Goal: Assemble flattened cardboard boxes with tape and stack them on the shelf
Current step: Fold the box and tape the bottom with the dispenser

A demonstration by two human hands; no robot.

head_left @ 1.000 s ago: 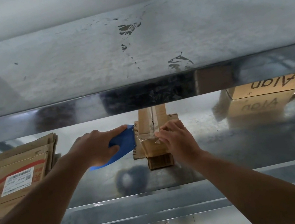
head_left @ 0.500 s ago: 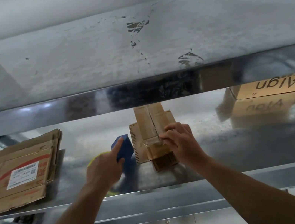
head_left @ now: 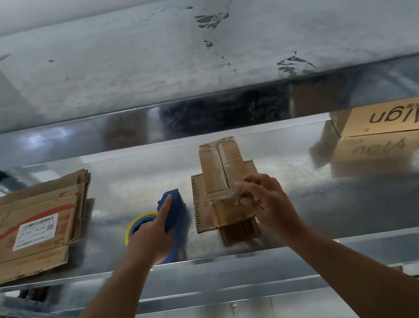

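at the fingertips of the right hand (head_left: 265, 202) sits the small cardboard box (head_left: 221, 168): a narrow brown carton, flaps closed, with glossy clear tape along its top seam and wrinkled down over the near end. it rests on a flat cardboard sheet (head_left: 200, 204) with a toothed left edge, which lies on the metal shelf (head_left: 322, 212). the right forearm comes up from the lower right. the hand hangs over the box's near end with its fingers spread and loosely bent, gripping nothing. the fingertips seem to brush the taped corner, though blur makes contact hard to judge.

the left forearm rises from the lower left to the left hand (head_left: 151, 242), which is just left of the box and apart from it. it grasps the blue tape dispenser (head_left: 174, 212), index finger laid straight along the top and the other fingers wrapped round the body. the yellow-rimmed tape roll (head_left: 137, 223) shows just left of that hand's knuckles.

further left of the left hand, well apart, lies a stack of flattened cardboard boxes (head_left: 29, 233) with a white barcode label on top. far to the right of the right hand stands a carton printed "algn" (head_left: 390, 120), its lettering upside down and mirrored in the shiny shelf. above both hands runs the upper shelf (head_left: 186, 60), grey and scuffed.
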